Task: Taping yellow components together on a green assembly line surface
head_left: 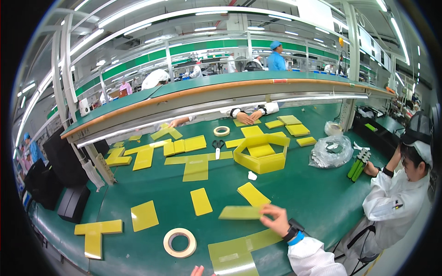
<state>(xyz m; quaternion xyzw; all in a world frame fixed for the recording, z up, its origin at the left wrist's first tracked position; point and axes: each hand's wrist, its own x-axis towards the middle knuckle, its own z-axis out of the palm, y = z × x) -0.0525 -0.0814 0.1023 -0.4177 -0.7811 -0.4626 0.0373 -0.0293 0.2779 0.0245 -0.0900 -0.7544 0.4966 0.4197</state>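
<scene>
1. Pinching one end of a flat yellow-green panel (240,212), the fingers (267,210) of the right hand (277,220) are closed on its right edge, thumb beneath and the others above, so the panel hangs level just over the tabletop (299,193) and not on it.
2. That edge grip leaves most of the panel free and pointing to the person's left, probably so it can be laid down flat without the hand getting under it.
3. The right wrist wears a dark watch with a blue band (294,234) above a white sleeve.
4. The left hand (198,271) only shows fingertips at the lower edge; I cannot tell whether it is released or clenched.
5. Just beside it lies a taped T-shaped assembly (239,250) of yellow-green panels, flat on the tabletop, likely kept close for joining.
6. A roll of tape (179,242) lies flat near the assembly, within easy reach.
7. Loose yellow panels (201,201) lie spread apart between the hands and the far side, each separate so it can be picked singly.
8. Farther off stand a folded yellow box shape (262,154), scissors (218,147) and a second tape roll (221,131).
9. A co-worker in white (396,198) sits to the right, holding green sticks (358,164).
</scene>
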